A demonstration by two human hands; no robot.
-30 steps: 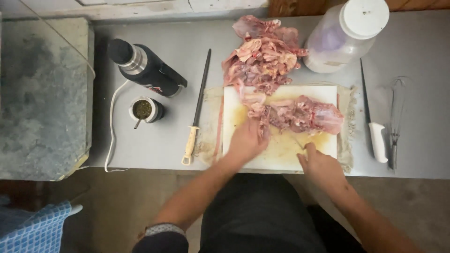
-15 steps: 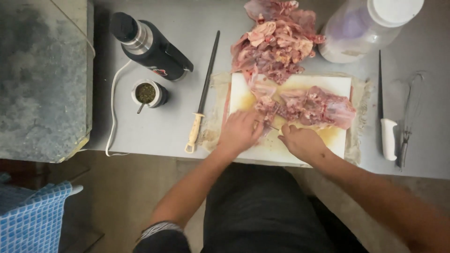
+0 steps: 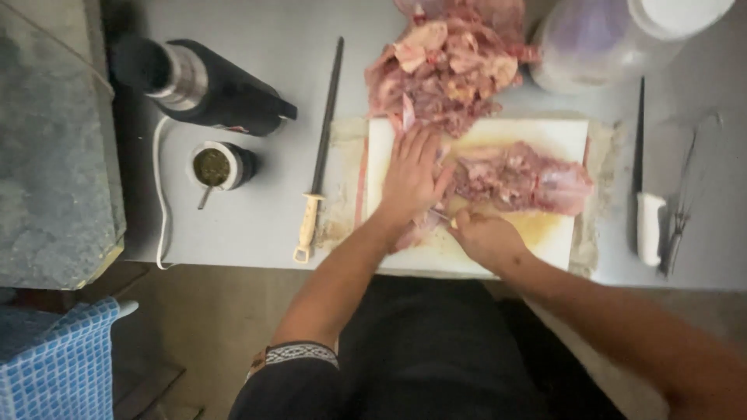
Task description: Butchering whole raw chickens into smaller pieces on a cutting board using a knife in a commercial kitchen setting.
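Pink raw meat carcass (image 3: 520,177) lies across white cutting board (image 3: 556,132) on grey worktop (image 3: 272,225). Left hand (image 3: 411,177) pressed flat, fingers spread, on the carcass's left end. Right hand (image 3: 486,236) closed around a small knife (image 3: 442,218), blade barely visible at the meat. Step judged: trimming cut. Next move needs steady pinning, blade kept clear of fingers.

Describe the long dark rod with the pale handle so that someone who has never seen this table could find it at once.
Start at the white cutting board on the grey table, where the left hand presses raw meat. Just left of the board lies the sharpening steel, pointing away from the person. Unlike the white-handled knife right of the board, it is a thin round black rod with a cream handle ending in a ring.
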